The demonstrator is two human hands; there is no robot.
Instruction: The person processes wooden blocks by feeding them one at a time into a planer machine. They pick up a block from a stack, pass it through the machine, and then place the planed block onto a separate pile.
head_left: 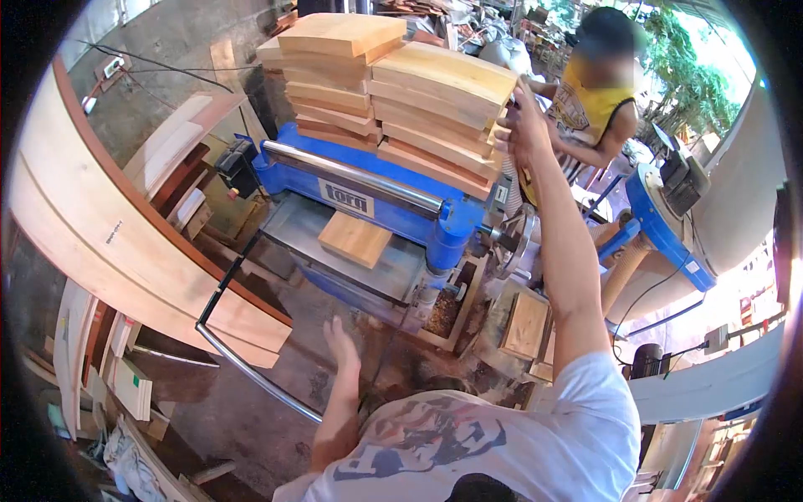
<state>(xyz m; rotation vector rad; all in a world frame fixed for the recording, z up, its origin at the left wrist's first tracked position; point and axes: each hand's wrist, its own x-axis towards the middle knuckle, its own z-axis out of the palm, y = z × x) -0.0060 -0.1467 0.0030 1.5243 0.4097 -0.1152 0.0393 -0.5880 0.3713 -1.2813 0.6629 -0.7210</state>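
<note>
My left hand [340,345] hangs in the air in front of the thickness planer [360,197], fingers stretched and holding nothing. A short wooden board [355,239] lies flat on the planer's metal bed, partly under the chrome roller. My right hand [527,130] reaches up to the right end of the stacked boards [443,79] on top of the machine. Its fingers are stretched and spread by the board ends; whether they touch the wood is hard to tell. A second stack of boards [339,38] stands to the left on the planer.
Another person [595,96] in a yellow top stands behind the stack at the right. A bent metal bar [251,372] sticks out at the planer's front left. Long boards [125,217] lean at the left. A blue machine [665,222] with a hose stands right, near wood blocks [527,325].
</note>
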